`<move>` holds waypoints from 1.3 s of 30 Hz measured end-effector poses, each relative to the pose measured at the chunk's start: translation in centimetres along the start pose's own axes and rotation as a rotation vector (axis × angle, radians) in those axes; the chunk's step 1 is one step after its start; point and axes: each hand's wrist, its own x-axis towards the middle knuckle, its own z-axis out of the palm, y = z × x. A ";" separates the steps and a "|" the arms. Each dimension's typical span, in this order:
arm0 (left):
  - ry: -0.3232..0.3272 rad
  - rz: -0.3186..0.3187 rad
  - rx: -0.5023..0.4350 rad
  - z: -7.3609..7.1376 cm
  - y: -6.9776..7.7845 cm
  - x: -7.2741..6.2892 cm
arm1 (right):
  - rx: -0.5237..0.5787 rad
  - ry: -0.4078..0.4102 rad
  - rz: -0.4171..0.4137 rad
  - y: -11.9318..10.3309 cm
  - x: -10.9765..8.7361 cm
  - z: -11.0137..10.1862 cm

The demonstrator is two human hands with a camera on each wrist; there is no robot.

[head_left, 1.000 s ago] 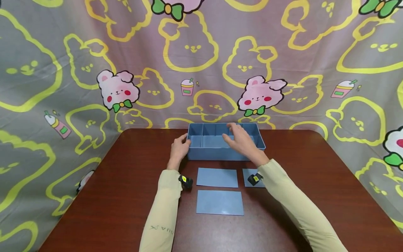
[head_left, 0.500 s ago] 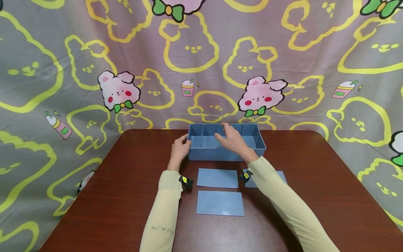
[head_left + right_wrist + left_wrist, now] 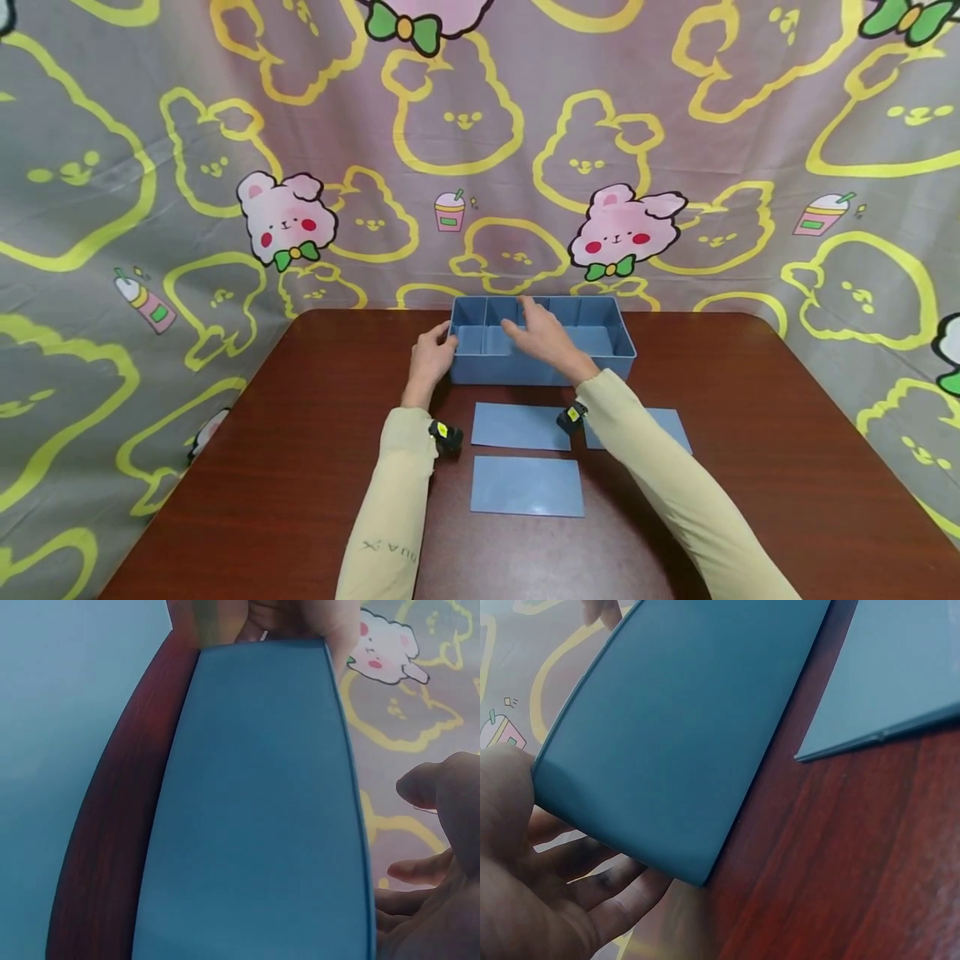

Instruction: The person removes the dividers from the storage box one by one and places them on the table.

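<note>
A blue divided storage box (image 3: 510, 371) stands near the table's far edge, several compartments facing up. At its left end my left hand (image 3: 431, 360) holds it, thumb over the rim corner; in the left wrist view, the fingers of the left hand (image 3: 562, 900) lie along the end wall of the box (image 3: 682, 727). My right hand (image 3: 549, 337) hovers over the middle of the box with fingers spread and nothing in them. In the right wrist view, the right hand (image 3: 442, 847) is beside the long wall of the box (image 3: 255, 802).
Flat blue panels lie on the brown table (image 3: 285, 467) in front of the box: one panel (image 3: 517, 425) in the middle, one panel (image 3: 527, 486) nearer me, and another panel (image 3: 677, 429) partly under the right sleeve. A patterned curtain (image 3: 510, 150) hangs behind.
My right hand has moved left over the box, from its right half toward the middle compartments. The left hand stays at the left end; box and panels have not moved.
</note>
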 end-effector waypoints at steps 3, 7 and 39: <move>0.000 0.000 -0.011 0.0 0.1 -0.1 | -0.004 -0.014 0.012 0.0 0.2 0.3; 0.003 0.005 -0.017 -0.1 0.2 -0.2 | -0.003 -0.032 0.020 0.0 0.5 0.5; 0.017 -0.003 -0.029 0.0 0.4 -0.4 | 0.045 -0.103 0.030 -1.3 1.4 2.6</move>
